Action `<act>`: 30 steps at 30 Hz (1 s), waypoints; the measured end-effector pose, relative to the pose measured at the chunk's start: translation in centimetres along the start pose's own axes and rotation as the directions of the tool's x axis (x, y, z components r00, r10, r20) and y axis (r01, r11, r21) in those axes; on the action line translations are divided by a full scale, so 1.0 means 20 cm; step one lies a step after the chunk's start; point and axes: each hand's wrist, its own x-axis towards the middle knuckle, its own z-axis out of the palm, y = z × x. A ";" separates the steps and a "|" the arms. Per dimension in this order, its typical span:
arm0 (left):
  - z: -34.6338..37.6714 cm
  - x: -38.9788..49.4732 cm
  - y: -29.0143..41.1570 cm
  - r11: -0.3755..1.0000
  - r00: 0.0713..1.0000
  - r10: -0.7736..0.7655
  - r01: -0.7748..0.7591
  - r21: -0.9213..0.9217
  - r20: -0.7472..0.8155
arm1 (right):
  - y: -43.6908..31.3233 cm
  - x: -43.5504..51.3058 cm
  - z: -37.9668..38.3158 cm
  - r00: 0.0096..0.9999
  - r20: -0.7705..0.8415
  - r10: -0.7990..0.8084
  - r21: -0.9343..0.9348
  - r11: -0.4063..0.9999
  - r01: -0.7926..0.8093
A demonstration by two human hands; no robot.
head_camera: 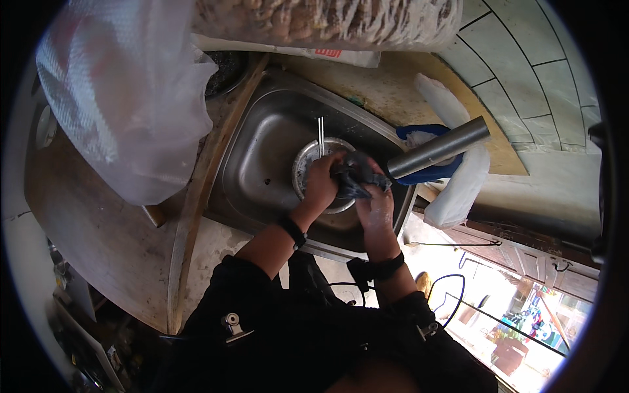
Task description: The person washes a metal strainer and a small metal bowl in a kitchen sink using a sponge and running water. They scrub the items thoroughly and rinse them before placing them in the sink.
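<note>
My left hand [322, 184] and my right hand [377, 204] both grip a wet-looking dark grey cloth [353, 179], bunched up between them. The cloth is above a round metal bowl [297, 184], covering part of its right side. That bowl stands in a stainless steel sink [255, 142], and its inside looks wet or sudsy. Two thin, pale sticks, probably chopsticks [321, 131], lean over the bowl's far rim. My fingertips are partly hidden by the cloth.
At the sink's right corner, a metal cylinder [440, 147] lies across a blue item [427, 177] and a long white padded roll [462, 186]. A translucent plastic bag [128, 113] bulges over the left worktop [113, 236]. Its raised wooden edge [211, 172] borders the sink. A plastic-wrapped bundle [324, 22] fills the top.
</note>
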 end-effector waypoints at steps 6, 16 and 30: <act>-0.03 -0.09 0.12 0.965 0.957 -0.245 0.257 -0.061 0.153 | -0.06 0.10 -0.10 1.000 -0.019 -0.016 -0.019 1.000 0.016; 0.04 -0.05 0.25 0.650 0.923 -0.354 0.357 -0.671 0.148 | 0.08 0.06 -0.30 0.937 -0.107 0.332 0.138 0.939 -0.316; 0.16 -0.11 0.38 0.991 0.990 0.023 -0.042 -0.130 -0.142 | 0.02 0.02 -0.04 0.998 0.060 -0.031 -0.136 0.990 0.039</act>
